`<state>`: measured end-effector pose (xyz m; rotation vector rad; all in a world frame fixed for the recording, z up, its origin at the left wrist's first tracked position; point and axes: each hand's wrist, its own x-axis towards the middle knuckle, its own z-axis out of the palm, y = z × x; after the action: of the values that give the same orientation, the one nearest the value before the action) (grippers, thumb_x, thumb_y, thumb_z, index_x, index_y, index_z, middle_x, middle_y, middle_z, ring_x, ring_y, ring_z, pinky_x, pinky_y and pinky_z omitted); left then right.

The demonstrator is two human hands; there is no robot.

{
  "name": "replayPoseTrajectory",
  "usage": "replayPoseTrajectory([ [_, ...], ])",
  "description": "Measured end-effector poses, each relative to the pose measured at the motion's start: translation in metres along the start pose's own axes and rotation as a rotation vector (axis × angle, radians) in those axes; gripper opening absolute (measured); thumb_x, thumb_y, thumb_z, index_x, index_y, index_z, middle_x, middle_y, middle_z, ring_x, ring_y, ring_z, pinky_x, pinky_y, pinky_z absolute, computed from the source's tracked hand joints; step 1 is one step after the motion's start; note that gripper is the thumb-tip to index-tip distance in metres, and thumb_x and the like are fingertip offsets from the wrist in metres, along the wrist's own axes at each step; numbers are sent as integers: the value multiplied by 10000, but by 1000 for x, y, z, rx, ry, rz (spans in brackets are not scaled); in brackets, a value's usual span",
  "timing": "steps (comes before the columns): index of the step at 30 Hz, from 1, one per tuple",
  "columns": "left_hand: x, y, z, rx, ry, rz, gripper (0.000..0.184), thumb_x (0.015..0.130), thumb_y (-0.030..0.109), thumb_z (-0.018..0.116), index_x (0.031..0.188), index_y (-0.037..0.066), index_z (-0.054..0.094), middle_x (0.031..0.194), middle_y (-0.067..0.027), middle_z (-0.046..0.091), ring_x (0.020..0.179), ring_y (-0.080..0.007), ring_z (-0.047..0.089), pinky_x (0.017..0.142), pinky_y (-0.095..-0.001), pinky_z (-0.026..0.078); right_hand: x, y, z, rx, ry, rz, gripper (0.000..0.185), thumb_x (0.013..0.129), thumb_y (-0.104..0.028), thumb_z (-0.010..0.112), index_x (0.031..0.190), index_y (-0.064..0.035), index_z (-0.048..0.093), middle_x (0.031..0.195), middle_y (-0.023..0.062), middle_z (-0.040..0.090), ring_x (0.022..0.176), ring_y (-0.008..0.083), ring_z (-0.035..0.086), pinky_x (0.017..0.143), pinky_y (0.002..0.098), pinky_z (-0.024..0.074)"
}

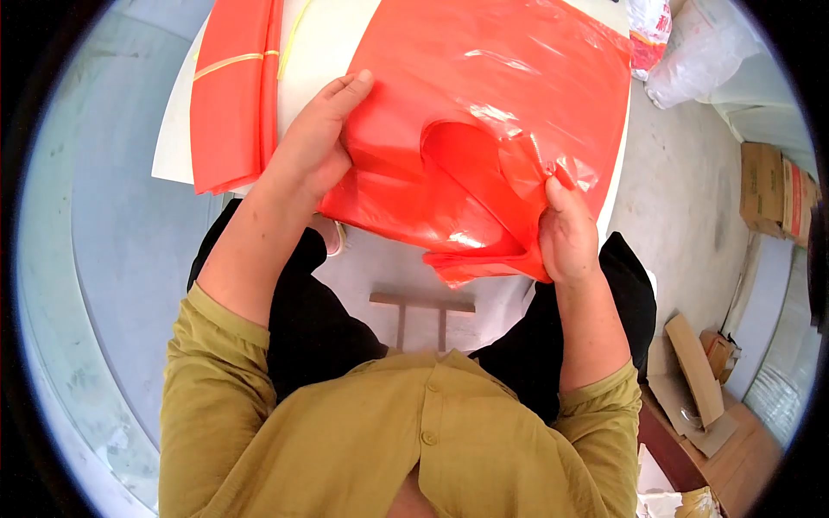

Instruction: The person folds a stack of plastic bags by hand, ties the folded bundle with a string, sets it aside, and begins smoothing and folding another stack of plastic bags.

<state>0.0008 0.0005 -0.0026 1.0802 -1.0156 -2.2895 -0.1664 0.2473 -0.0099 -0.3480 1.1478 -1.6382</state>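
Bag (393, 168) of thin red plastic, held in both hands at the near side of the counter (324, 43).

Nearest, the right hand (570, 237) pinches its gathered edge, thumb above; a little farther, the left hand (319, 142) grasps the left edge, fingers partly hidden; beyond, the sheet lies flat on the counter, beside a folded red stack (227, 121). It looks very light, limp and rather slippery, so it may crease or slide; gathered folds should give surer hold than the single layer near the cut opening, which could stretch or tear.
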Motion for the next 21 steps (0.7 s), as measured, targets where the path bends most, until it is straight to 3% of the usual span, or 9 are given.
replayPoseTrajectory([
  [8,13,4,-8,-42,-112,-30,497,1074,356,642,1434,21,566,1471,-131,610,1361,-251,583,1166,-429,480,0,1,-2,4,-57,-32,506,1094,-239,503,1515,42,484,1556,155,546,1464,283,487,1239,443,352],
  [11,17,4,-15,23,-81,-7,467,1067,363,656,1387,27,605,1404,-104,657,1307,-233,615,1132,-413,499,0,-1,3,-9,-58,-43,513,1098,-245,496,1522,43,476,1558,159,544,1463,285,489,1241,443,352],
  [14,19,2,-21,64,-59,84,314,1032,326,722,1178,50,693,1154,-59,737,1105,-173,658,1016,-354,529,-1,1,-2,5,-88,-18,521,1104,-257,480,1527,46,468,1559,165,542,1459,289,494,1241,446,354],
  [17,20,1,-25,75,-80,89,289,1024,324,737,1151,67,705,1097,-30,737,1038,-151,648,996,-333,513,-2,0,2,-2,-54,-18,553,1094,-285,516,1509,79,483,1531,183,565,1426,297,528,1216,448,382],
  [21,16,1,-23,84,-80,94,281,1030,318,729,1157,69,701,1110,-34,734,1062,-156,650,1025,-347,506,-2,0,2,-6,-56,-32,561,1090,-294,525,1504,84,490,1523,191,571,1416,300,538,1209,449,390],
])
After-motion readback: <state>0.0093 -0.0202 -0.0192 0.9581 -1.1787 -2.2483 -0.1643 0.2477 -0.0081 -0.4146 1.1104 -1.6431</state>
